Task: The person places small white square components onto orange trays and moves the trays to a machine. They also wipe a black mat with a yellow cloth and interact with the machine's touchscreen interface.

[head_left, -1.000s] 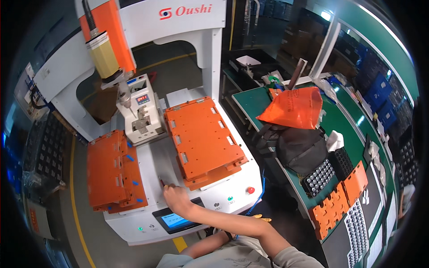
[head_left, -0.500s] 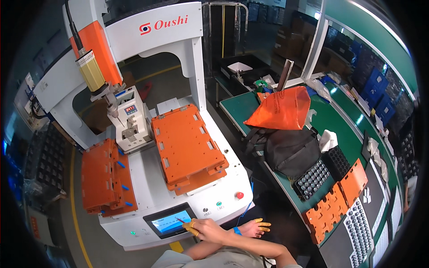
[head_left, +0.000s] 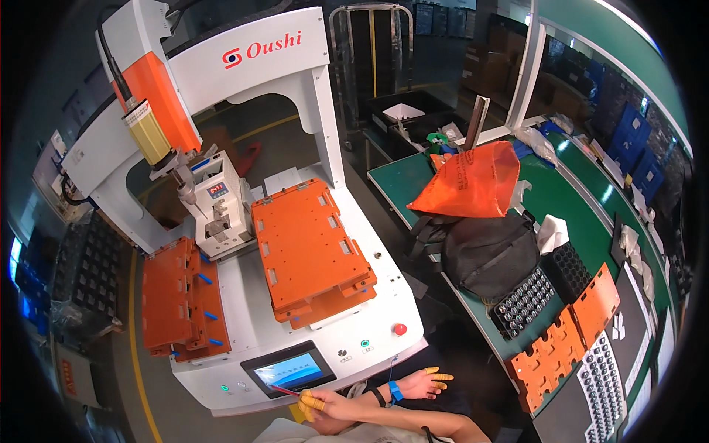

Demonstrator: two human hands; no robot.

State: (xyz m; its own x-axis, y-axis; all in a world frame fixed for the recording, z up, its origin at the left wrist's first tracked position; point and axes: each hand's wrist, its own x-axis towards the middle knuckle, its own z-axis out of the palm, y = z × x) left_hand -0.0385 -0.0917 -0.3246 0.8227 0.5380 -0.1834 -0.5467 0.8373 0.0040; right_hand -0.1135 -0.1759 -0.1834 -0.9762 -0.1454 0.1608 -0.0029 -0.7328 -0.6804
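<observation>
Head view: the left hand (head_left: 314, 402), fingers capped in yellow cots and pinched on a thin red stylus (head_left: 284, 390), tips it onto the touchscreen (head_left: 289, 371) at the machine's near edge. Best to press lightly and squarely. The right hand (head_left: 422, 383) hovers released to the right, holding nothing.

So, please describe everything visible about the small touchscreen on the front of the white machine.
The touchscreen is a dark-framed rectangle set into the sloping front panel of the white machine. It is lit, showing blue. It sits below the orange fixture plates, left of the red button. A thin red stylus, held by the left hand, points at its lower edge.
</observation>
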